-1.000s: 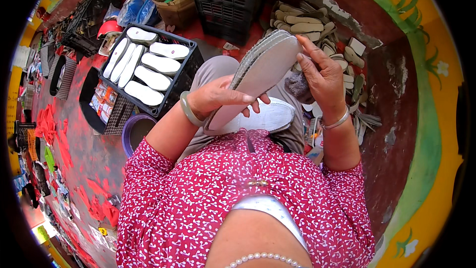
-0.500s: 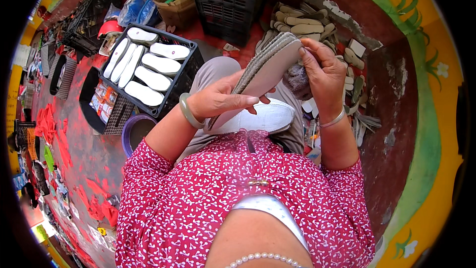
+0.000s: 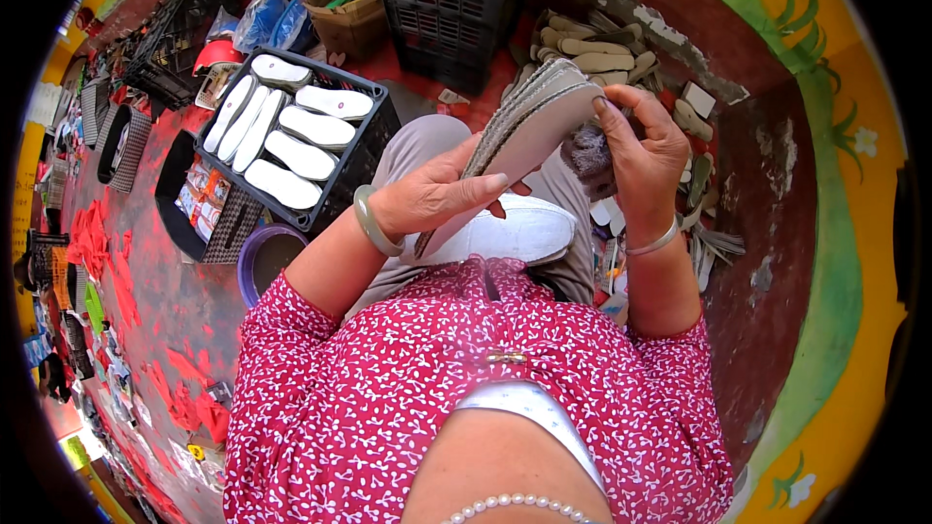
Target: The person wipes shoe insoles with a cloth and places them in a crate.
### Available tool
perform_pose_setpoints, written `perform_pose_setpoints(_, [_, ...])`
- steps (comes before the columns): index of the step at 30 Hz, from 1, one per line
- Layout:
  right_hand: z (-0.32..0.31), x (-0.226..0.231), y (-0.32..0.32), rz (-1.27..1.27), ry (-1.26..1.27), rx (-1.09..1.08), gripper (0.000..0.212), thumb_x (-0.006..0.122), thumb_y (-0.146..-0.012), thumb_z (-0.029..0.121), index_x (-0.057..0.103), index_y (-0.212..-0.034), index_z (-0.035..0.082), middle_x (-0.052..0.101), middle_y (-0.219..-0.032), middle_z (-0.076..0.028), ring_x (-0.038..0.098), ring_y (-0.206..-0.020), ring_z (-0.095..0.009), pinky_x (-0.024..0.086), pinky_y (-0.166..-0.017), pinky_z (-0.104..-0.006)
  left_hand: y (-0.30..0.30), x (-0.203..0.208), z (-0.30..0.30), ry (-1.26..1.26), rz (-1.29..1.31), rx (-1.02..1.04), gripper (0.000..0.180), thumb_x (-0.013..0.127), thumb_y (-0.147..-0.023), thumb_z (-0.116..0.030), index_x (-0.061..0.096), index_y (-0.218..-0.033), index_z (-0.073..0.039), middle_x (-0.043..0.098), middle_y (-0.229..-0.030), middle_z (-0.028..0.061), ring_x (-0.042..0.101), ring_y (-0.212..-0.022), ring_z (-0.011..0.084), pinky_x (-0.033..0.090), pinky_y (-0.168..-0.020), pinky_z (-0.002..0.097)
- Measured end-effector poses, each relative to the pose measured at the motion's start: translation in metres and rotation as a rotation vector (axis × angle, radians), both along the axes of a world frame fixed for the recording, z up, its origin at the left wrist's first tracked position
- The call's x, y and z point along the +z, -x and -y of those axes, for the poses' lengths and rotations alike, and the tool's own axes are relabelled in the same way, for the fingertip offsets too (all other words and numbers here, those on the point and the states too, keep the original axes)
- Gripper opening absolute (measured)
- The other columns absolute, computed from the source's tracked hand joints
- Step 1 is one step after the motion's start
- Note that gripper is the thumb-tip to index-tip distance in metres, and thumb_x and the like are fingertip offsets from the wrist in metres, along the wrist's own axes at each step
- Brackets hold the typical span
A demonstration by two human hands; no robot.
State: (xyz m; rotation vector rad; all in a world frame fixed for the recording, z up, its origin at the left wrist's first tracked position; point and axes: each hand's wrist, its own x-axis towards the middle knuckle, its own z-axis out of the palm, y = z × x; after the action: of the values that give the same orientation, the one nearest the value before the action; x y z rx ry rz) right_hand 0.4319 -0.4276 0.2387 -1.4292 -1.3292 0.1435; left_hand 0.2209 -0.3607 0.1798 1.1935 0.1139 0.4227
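White soles (image 3: pixel 529 233) are lying across my lap (image 3: pixel 581 267). Above it, my left hand (image 3: pixel 442 192) is gripping a stack of soles (image 3: pixel 544 126), my right (image 3: pixel 646 141) pinching its far tip. I am probably doing best keeping the left grip firm, edges flush. Beyond, other soles (image 3: pixel 316 128) are lying within the crate's (image 3: pixel 374 146) edges.

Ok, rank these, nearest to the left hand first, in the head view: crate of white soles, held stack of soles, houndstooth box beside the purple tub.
1. Stack of soles: in the left hand.
2. Crate: to its left.
3. Houndstooth box: farther left.
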Motion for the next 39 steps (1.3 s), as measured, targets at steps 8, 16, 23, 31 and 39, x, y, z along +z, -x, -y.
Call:
perform_pose_setpoints(8, [0.000,0.008,0.006,-0.069,0.007,0.113,0.011,0.068,-0.077,-0.003,0.064,-0.088,-0.002,0.061,-0.081,-0.003,0.053,-0.072,-0.008,0.043,-0.065,-0.0205,0.000,0.006,-0.004,-0.007,-0.028,-0.143,0.057,0.050,-0.094,-0.033,0.031,-0.137,0.000,0.047,-0.128,0.0178,0.054,-0.106,0.0227,0.050,-0.083,0.0337])
perform_pose_setpoints(16, [0.001,0.010,0.006,-0.052,0.035,0.146,0.012,0.068,-0.077,-0.003,0.064,-0.088,-0.002,0.060,-0.081,-0.003,0.053,-0.072,-0.008,0.042,-0.064,-0.0202,-0.003,0.009,-0.007,-0.048,-0.094,-0.193,0.049,0.049,-0.095,-0.029,0.039,-0.132,0.001,0.052,-0.122,0.0163,0.056,-0.101,0.0203,0.050,-0.082,0.0328])
perform_pose_setpoints(23, [-0.001,0.013,0.005,0.020,0.026,0.158,0.023,0.065,-0.081,0.000,0.064,-0.104,0.000,0.064,-0.092,-0.009,0.058,-0.081,-0.013,0.045,-0.071,-0.0230,-0.007,0.015,-0.010,-0.078,-0.112,-0.173,0.044,0.050,-0.095,-0.025,0.042,-0.129,0.001,0.054,-0.120,0.0150,0.057,-0.101,0.0201,0.050,-0.081,0.0325])
perform_pose_setpoints(31, [0.000,0.016,0.004,0.152,0.087,0.239,0.028,0.057,-0.087,0.003,0.060,-0.114,-0.002,0.064,-0.107,-0.017,0.062,-0.101,-0.025,0.046,-0.086,-0.0295,-0.009,0.015,-0.010,-0.035,-0.073,-0.159,0.042,0.052,-0.094,-0.023,0.043,-0.128,0.001,0.054,-0.118,0.0142,0.056,-0.102,0.0206,0.050,-0.080,0.0321])
perform_pose_setpoints(39, [0.002,0.020,0.008,0.036,0.146,0.273,0.025,0.057,-0.088,0.003,0.061,-0.112,-0.002,0.065,-0.099,-0.012,0.062,-0.088,-0.016,0.047,-0.080,-0.0265,-0.009,0.014,-0.009,0.005,-0.099,-0.139,0.038,0.055,-0.092,-0.022,0.048,-0.122,0.001,0.056,-0.114,0.0136,0.058,-0.097,0.0190,0.051,-0.078,0.0312])
